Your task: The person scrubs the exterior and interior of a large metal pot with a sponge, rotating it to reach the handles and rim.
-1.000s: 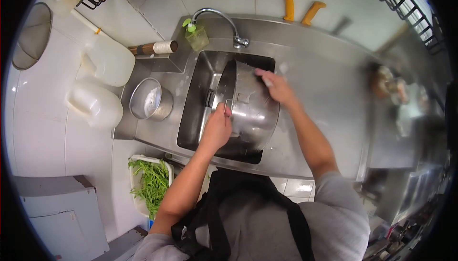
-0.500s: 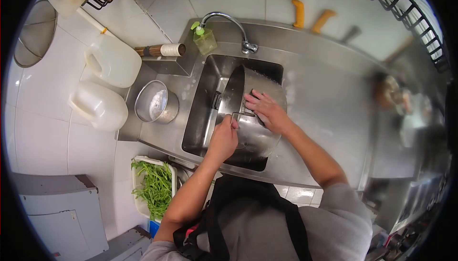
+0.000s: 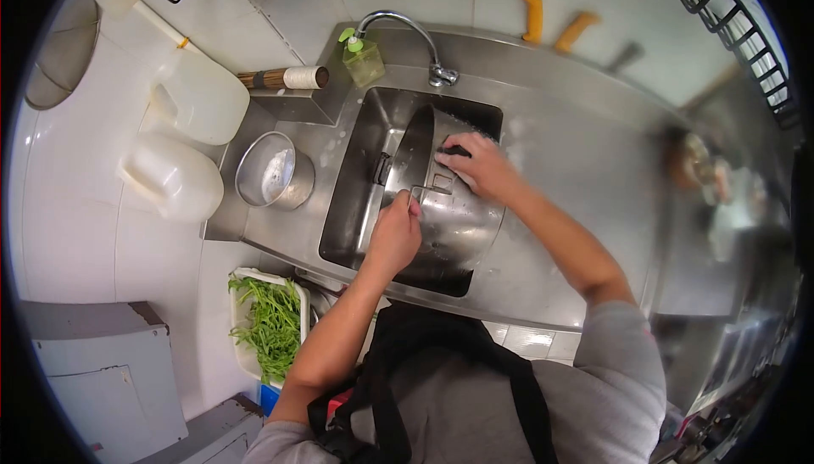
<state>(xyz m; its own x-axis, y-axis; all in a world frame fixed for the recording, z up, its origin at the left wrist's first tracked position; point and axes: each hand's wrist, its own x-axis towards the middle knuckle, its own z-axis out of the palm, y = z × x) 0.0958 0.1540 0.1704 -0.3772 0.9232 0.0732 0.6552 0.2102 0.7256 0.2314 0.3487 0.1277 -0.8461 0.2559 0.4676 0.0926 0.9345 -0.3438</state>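
A large steel pot [image 3: 454, 226] lies tilted on its side in the sink [image 3: 339, 239], its mouth facing left. My left hand [image 3: 396, 231] is closed around the pot's wire handle [image 3: 420, 192] at the rim. Against the upper outside wall of the pot, my right hand [image 3: 483, 165] is bent around a dark scouring pad [image 3: 458, 151], only part of which shows between the fingers. Above the sink stands a chrome faucet [image 3: 441, 75], with no water seen running from it.
Left of the sink sits a small metal pot [image 3: 297, 186] with white contents. Behind it are a bamboo brush [image 3: 284, 79], a green soap bottle [image 3: 363, 64] and white jugs [image 3: 182, 180]. A basket of greens [image 3: 270, 324] stands low at left. Yellow-handled tools [image 3: 532, 16] hang on the wall.
My right hand has slid up the pot's side, away from the handle, and its fingers have curled more around the pad. My left hand stays on the handle.
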